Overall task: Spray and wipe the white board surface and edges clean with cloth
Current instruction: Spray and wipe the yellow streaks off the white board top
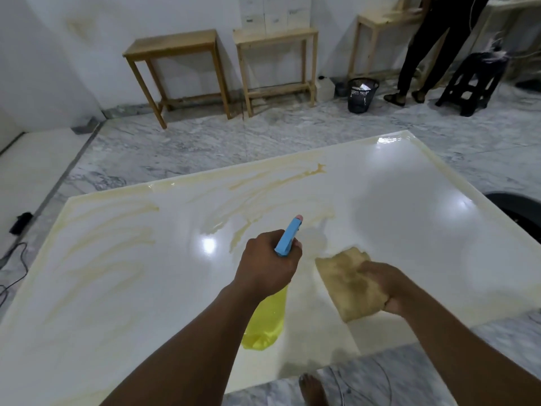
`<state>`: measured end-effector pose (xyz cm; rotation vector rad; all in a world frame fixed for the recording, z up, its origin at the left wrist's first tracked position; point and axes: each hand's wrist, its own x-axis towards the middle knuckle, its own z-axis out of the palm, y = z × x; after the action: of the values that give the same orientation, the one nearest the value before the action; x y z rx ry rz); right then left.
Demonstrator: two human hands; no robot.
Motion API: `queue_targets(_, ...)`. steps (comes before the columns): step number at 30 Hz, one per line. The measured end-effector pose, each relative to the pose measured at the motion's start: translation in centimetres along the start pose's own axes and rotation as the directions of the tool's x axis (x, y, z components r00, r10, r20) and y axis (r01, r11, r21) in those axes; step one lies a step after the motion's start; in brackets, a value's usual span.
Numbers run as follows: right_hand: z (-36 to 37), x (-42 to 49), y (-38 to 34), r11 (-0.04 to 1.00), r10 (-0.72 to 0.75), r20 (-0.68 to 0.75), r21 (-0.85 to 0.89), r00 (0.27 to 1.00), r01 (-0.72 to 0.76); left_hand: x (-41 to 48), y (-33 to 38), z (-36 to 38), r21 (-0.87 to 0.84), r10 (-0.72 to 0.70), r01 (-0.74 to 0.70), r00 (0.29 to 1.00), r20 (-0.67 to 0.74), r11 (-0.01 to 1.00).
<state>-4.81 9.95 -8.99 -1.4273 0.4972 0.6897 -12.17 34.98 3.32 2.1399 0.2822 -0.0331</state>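
Spraying step by the look of it, with the cloth waiting next to the bottle.

Board [380, 218] lies flat on the floor and fills most of the view. It's glossy toward 2 o'clock, but yellowish streaks are smeared from 9 to 12 o'clock. Left hand [268, 263] is over the middle of it, wrapped tight round the bottle [288, 238], nozzle aimed at 12 o'clock. Right hand [386, 284], just at its 3 o'clock, grips the cloth [347, 284], which looks to rest on the board. My guess is more spray on the streaks, then long cloth strokes out to 10 o'clock and along the edges, which still look yellow. Further out are tables [172, 46] at 12 o'clock, a bin [361, 95] at 1 and somebody's legs [421, 54] at 2.
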Motion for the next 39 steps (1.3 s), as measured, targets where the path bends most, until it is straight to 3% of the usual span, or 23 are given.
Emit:
queue_targets(2, -0.1, 1.3, -2.7, 0.998, 0.002, 0.134, 0.061, 0.991, -0.010, 1.1, 0.0, -0.9, 0.009, 0.011, -0.011, 1.000, -0.016, 1.000)
queue_targets(5, -0.8, 5.4, -9.1, 0.969, -0.164, 0.069, -0.174, 0.984, 0.174, 4.6, 0.0, -2.1, 0.018, 0.009, -0.008, 0.999, -0.048, 1.000)
queue_targets(6, -1.2, 7.2, -11.5, 0.905, -0.250, 0.003, -0.355, 0.968, 0.234, 6.1, -0.2, -2.3, 0.023, 0.010, -0.008, 0.998, -0.058, 1.000)
queue_targets(8, -2.9, 10.5, -15.8, 0.643, -0.448, -0.126, -0.733, 0.885, 0.221, 9.0, -0.5, -1.9, 0.034, 0.009, -0.008, 0.999, -0.050, 0.999)
queue_targets(10, -5.3, 13.5, -18.3, 0.435, -0.542, -0.154, -0.893, 0.826, 0.119, 11.5, -0.8, -1.0, 0.045, 0.009, -0.008, 1.000, -0.019, 0.999)
queue_targets(12, -7.1, 15.7, -18.9, 0.415, -0.527, -0.201, -0.909, 0.825, 0.044, 14.1, -0.9, 0.5, 0.049, 0.010, -0.010, 1.000, 0.002, 0.999)
queue_targets(14, -7.2, 17.1, -17.2, 0.562, -0.473, -0.232, -0.823, 0.850, 0.088, 15.6, -0.9, 1.6, 0.032, 0.014, -0.014, 1.000, 0.016, 0.999)
queue_targets(15, -7.0, 18.0, -15.6, 0.585, -0.463, -0.239, -0.805, 0.853, 0.093, 16.3, -0.9, 2.4, 0.022, 0.014, -0.015, 1.000, 0.027, 1.000)
queue_targets(17, -6.0, 19.5, -12.0, 0.507, -0.529, -0.274, -0.861, 0.804, 0.040, 17.0, -1.0, 3.7, 0.011, 0.013, -0.013, 0.999, 0.048, 1.000)
queue_targets(20, -4.6, 19.6, -6.3, 0.264, -0.659, -0.191, -0.965, 0.727, -0.014, 17.2, -1.2, 4.7, -0.002, 0.010, -0.010, 0.997, 0.072, 1.000)
queue_targets(22, -2.8, 17.2, -3.7, 0.253, -0.663, -0.191, -0.967, 0.724, -0.023, 16.6, -1.3, 4.9, 0.001, 0.014, -0.015, 0.997, 0.082, 1.000)
queue_targets(23, -1.8, 16.1, -2.0, 0.276, -0.572, -0.178, -0.961, 0.801, -0.017, 16.1, -1.3, 4.6, 0.003, 0.016, -0.017, 0.997, 0.080, 1.000)
queue_targets(27, 3.8, 8.8, 3.4, 0.206, -0.482, -0.044, -0.976, 0.875, 0.065, 13.0, -1.4, 3.3, 0.022, 0.022, -0.023, 0.998, 0.052, 0.999)
queue_targets(30, 4.0, 5.6, 2.7, 0.217, -0.634, -0.065, -0.971, 0.771, 0.097, 9.9, -1.5, 2.0, 0.014, 0.017, -0.017, 0.999, 0.036, 1.000)
queue_targets(31, 3.2, 5.4, 2.3, 0.206, -0.614, -0.070, -0.976, 0.786, 0.074, 8.9, -1.7, 1.4, 0.010, 0.014, -0.015, 0.999, 0.028, 1.000)
queue_targets(34, 0.9, 6.5, 2.5, -0.001, -0.519, 0.096, -0.994, 0.849, 0.112, 6.7, -2.6, 0.1, 0.015, 0.007, -0.007, 1.000, 0.009, 1.000)
queue_targets(37, 0.6, 7.5, 3.4, -0.034, -0.514, 0.092, -0.996, 0.853, 0.086, 6.4, -3.5, -0.6, 0.019, -0.004, 0.005, 1.000, -0.016, 1.000)
queue_targets(39, 0.5, 8.2, 4.1, -0.050, -0.563, 0.127, -0.992, 0.816, 0.119, 7.0, -4.0, -0.8, 0.021, -0.005, 0.005, 1.000, -0.024, 1.000)
